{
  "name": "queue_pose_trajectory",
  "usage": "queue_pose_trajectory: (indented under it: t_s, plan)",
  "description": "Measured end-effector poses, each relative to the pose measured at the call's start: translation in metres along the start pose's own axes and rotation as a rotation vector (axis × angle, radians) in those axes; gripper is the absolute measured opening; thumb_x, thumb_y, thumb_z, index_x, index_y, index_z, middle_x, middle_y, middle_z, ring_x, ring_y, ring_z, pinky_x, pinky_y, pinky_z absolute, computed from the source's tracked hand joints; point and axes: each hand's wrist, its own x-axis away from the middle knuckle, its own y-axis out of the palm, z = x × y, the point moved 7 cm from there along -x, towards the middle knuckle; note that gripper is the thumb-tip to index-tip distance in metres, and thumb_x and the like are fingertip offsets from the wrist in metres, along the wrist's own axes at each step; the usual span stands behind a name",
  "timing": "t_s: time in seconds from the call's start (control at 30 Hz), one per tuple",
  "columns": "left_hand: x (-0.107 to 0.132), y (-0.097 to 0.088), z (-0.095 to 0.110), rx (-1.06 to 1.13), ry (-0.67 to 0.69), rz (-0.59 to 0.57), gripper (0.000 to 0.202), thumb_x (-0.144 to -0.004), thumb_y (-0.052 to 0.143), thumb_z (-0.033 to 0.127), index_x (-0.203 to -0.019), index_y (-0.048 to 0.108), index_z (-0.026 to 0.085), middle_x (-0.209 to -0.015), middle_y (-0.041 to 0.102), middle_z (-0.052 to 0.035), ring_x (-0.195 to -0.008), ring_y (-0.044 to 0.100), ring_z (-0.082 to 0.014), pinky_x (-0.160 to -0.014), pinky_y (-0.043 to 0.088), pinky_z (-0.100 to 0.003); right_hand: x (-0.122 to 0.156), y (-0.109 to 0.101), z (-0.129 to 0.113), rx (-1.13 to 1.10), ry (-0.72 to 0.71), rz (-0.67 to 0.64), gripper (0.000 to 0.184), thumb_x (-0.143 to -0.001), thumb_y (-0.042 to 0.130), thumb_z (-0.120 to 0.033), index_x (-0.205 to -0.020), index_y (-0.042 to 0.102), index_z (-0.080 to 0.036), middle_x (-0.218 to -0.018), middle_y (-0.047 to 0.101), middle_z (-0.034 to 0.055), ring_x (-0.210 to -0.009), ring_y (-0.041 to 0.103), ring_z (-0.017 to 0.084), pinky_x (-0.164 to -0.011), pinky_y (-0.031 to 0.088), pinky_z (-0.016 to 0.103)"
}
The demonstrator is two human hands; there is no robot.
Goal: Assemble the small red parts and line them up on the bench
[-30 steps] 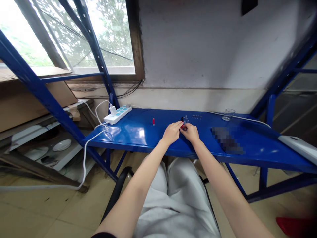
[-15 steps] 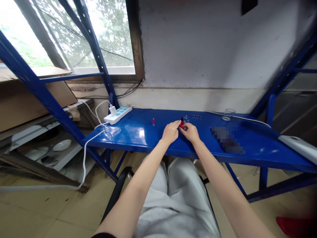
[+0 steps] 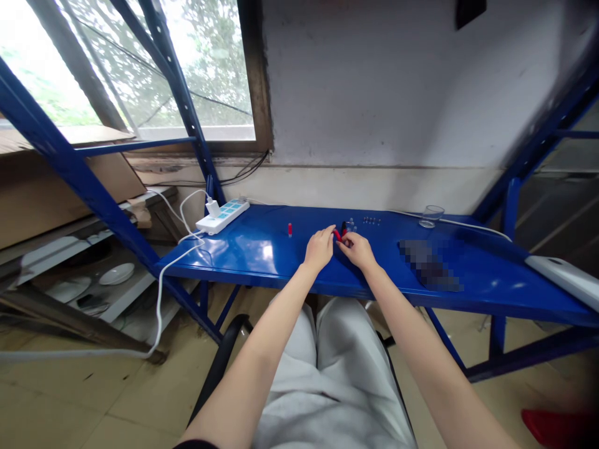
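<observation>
Both hands meet over the blue bench, and the step in hand looks like close fingertip work on a small red piece (image 3: 337,235). It sits between the tips of the left hand (image 3: 320,248) and the right hand (image 3: 358,251), near the middle of the bench. The right thumb and forefinger seem to pinch it, the other fingers curling in. The left fingers lie side by side, stretched toward it; whether they grip or merely steady it I cannot tell, since the parts are tiny and partly covered. The next move, I judge, calls for a light, exact pinch and a steady wrist, as neighbouring bits are near enough to be knocked.

Just beyond the right fingertips stands a dark, stubby piece (image 3: 345,225), with clear, plastic-looking bits (image 3: 352,222) beside it. Farther back and to the right, a group of tiny beadlike pieces (image 3: 372,221) lies in short rows. A red-topped tube (image 3: 290,229) with a pale lower end stands upright, well apart to the left. The bench (image 3: 253,255) is smooth, glossy painted metal, by its look, and throws back window light. Toward the rear right, a clear, round-rimmed cup (image 3: 431,216) touches or nearly touches a white cable (image 3: 477,226).
</observation>
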Motion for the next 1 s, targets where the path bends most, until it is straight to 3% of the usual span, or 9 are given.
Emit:
queue_pose_trajectory:
  t_s: [0.23,0.43,0.6,0.9,1.0]
  plan:
    - [0.000,-0.004,-0.013,0.130,-0.125,0.037,0.018,-0.085,0.044,0.026,-0.091,0.060,0.019,-0.087,0.064,-0.0045,-0.086,0.056,-0.0159,-0.081,0.045,-0.029,0.001,0.004,-0.001,0.040,-0.030,-0.060,0.015,-0.075,0.052,-0.030,-0.065,0.051,-0.019,-0.060,0.047,-0.0005,-0.054,0.041,0.011,-0.052,0.030,0.023]
    - [-0.004,0.005,-0.021,0.356,-0.184,-0.050,0.012,-0.080,0.051,0.022,-0.087,0.060,0.018,-0.088,0.065,-0.0036,-0.082,0.059,-0.0135,-0.075,0.045,-0.026,0.001,0.002,-0.007,0.097,-0.079,-0.099,0.016,-0.075,0.052,-0.027,-0.061,0.047,-0.020,-0.059,0.047,-0.0008,-0.054,0.041,0.011,-0.052,0.028,0.024]
    - [-0.018,0.001,-0.027,0.434,-0.193,-0.150,0.015,-0.076,0.056,0.025,-0.084,0.062,0.014,-0.083,0.066,-0.0051,-0.075,0.059,-0.0133,-0.068,0.044,-0.025,0.001,0.000,-0.014,0.088,-0.097,-0.086,0.016,-0.076,0.051,-0.028,-0.063,0.047,-0.019,-0.059,0.047,-0.0011,-0.053,0.041,0.011,-0.052,0.028,0.024]
    - [-0.061,-0.025,-0.003,0.127,0.041,-0.488,0.010,-0.071,0.061,0.023,-0.074,0.066,0.015,-0.074,0.066,-0.0030,-0.072,0.058,-0.0135,-0.070,0.042,-0.026,0.002,-0.004,-0.022,0.004,-0.094,-0.026,0.022,-0.082,0.047,-0.038,-0.079,0.057,-0.018,-0.064,0.052,0.0017,-0.055,0.045,0.012,-0.053,0.034,0.024]
    - [-0.078,-0.034,-0.005,-0.033,0.055,-0.520,0.011,-0.072,0.061,0.023,-0.076,0.067,0.015,-0.077,0.066,-0.0041,-0.073,0.058,-0.0146,-0.069,0.040,-0.027,0.002,-0.003,-0.021,-0.021,-0.079,-0.034,0.029,-0.083,0.044,-0.042,-0.086,0.059,-0.018,-0.066,0.055,0.0031,-0.056,0.047,0.012,-0.055,0.036,0.024]
